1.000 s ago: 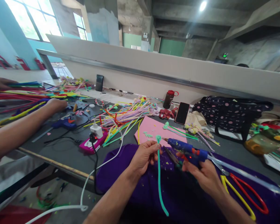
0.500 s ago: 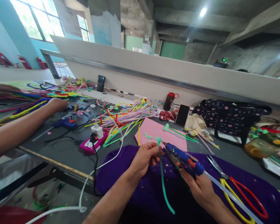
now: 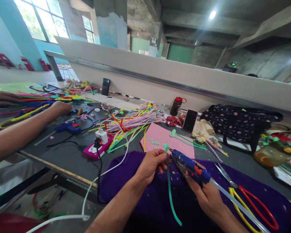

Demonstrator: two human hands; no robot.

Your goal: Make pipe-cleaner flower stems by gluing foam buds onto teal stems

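Note:
Between the thumb and fingers of my left hand (image 3: 152,166) is a mint-green pipe cleaner (image 3: 170,191), its long tail hanging down and a small fluffy head at the top. My right hand (image 3: 206,191) is wrapped round a blue hot glue gun (image 3: 190,161) with a clear glue stick (image 3: 237,204) out of its back. The nozzle points left and meets, or nearly meets, the green head. Behind them lies a pink sheet (image 3: 181,147) with several short green pieces (image 3: 154,141) and finished-looking green stems (image 3: 186,139).
Scissors (image 3: 235,184) with red and yellow handles lie on the purple cloth (image 3: 121,171) at right. A pink power strip (image 3: 97,152) and white cable sit left, before piled pipe cleaners (image 3: 135,118). Another person's arm (image 3: 31,124) reaches in. A bottle (image 3: 176,106) and phone (image 3: 189,120) stand behind.
The glue gun and the green head have shifted very slightly against each other, the nozzle now nearer the head. Both hands keep their hold; the view has moved a little.

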